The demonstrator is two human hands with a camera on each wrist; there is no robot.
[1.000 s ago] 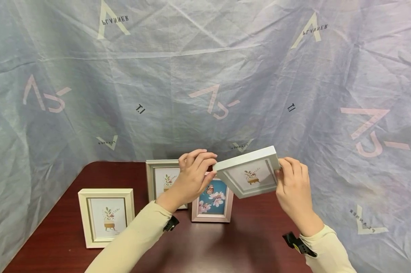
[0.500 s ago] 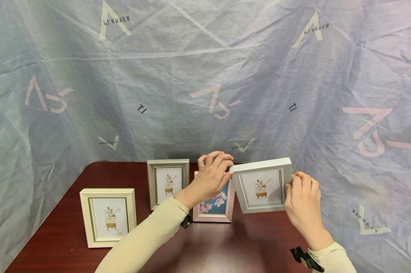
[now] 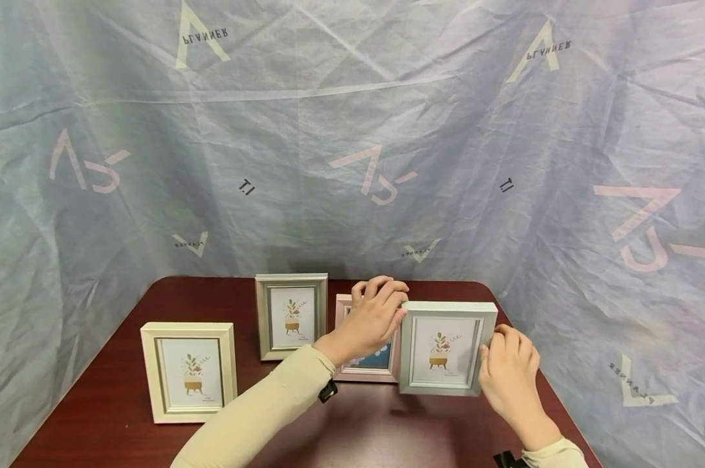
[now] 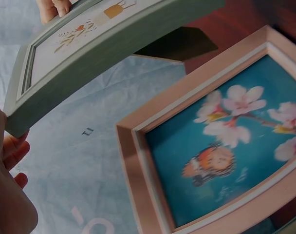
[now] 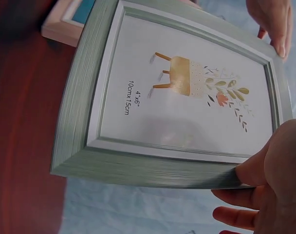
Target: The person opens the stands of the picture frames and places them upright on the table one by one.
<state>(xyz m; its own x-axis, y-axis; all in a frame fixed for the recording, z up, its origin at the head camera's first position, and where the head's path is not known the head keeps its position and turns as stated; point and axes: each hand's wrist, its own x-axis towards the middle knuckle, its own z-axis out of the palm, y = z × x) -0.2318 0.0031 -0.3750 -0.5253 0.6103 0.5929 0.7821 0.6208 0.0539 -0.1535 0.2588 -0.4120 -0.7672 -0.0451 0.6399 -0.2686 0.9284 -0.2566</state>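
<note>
A pale green picture frame (image 3: 487,351) with a potted-plant print stands nearly upright at the right of the table. My left hand (image 3: 368,325) pinches its upper left corner between thumb and fingers. On its right edge, my right hand (image 3: 510,377) grips with the thumb in front and fingers behind. In the left wrist view a dark stand leg (image 4: 179,44) sticks out behind it. Whether its bottom edge touches the table cannot be told. Just left is a pink picture frame (image 3: 366,376) with a blossom picture, partly hidden by my left hand.
A silver-gold picture frame (image 3: 262,325) stands at the back, left of the pink one. Farther left and nearer stands a cream picture frame (image 3: 229,364). The dark red table (image 3: 381,435) is bounded behind and at the sides by a printed grey cloth (image 3: 305,221).
Both hands have lowered the pale green frame and moved it slightly right. It has turned from tilted to nearly upright. The other frames stay in place.
</note>
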